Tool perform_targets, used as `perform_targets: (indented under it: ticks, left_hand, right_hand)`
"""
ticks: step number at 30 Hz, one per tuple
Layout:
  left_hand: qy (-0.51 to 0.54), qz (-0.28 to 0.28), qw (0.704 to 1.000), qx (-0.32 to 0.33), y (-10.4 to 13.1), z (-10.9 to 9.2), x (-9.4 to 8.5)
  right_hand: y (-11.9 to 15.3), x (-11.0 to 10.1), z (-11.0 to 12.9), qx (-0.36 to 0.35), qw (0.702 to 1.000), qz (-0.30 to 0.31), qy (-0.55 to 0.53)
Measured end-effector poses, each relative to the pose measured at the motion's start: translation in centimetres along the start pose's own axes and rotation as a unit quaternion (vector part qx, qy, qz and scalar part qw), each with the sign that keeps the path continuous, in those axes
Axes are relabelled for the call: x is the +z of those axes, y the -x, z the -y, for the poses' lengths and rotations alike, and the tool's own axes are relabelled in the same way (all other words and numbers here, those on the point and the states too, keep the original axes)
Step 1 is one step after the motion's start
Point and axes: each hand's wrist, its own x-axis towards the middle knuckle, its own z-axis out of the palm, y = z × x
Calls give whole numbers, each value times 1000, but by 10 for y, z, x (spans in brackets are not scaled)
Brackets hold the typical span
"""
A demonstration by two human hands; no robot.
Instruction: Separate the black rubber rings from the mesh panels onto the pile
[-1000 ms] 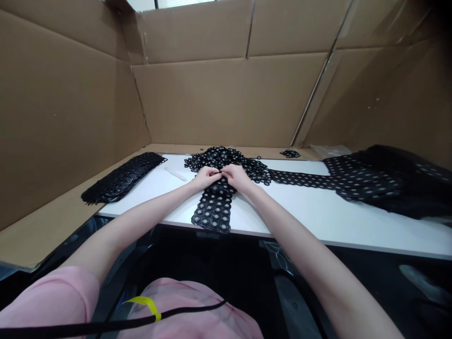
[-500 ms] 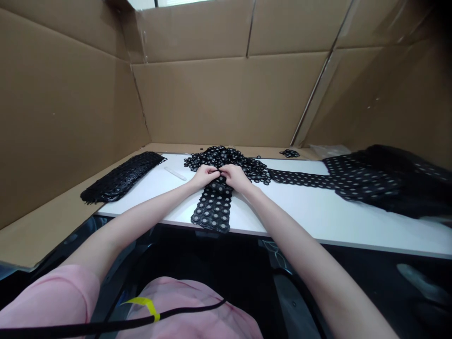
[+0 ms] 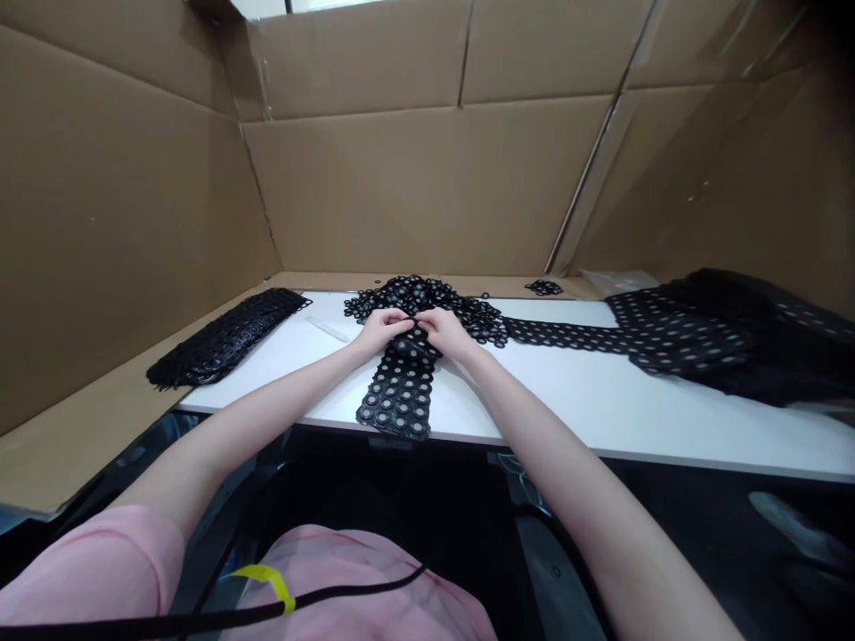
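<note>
Pinching black perforated strip (image 3: 399,392) at frame center, left hand (image 3: 382,330) and right hand (image 3: 444,332), fingertips nearly closed.

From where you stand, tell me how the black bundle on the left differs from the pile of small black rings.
The black bundle is long and compact; the ring pile spreads out in a loose mound. The black bundle straddles the white board's left edge, while the ring pile lies farther right. Both are black.

head view looking forward and down from the wearer's head, facing the far cardboard wall (image 3: 427,187), taking in both hands (image 3: 414,329) mid-frame at arm's reach, the white tabletop (image 3: 567,392) spreading beneath
</note>
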Motion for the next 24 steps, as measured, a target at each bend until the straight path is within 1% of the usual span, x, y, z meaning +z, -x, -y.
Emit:
perform_targets:
  ticks: [3, 10, 18, 24]
  left_hand:
    - [-13, -7, 1000, -1, 0, -1, 0]
    - [-15, -5, 1000, 10, -1, -2, -1]
    - [-26, -23, 999, 21, -2, -2, 1]
    - [-25, -19, 999, 29, -2, -1, 3]
  right_hand:
    - [1, -1, 2, -7, 1000, 1, -3]
    - [2, -5, 3, 0, 999, -8, -50]
    - [4, -8, 8, 2, 999, -22, 26]
    - [6, -11, 13, -4, 997, -23, 68]
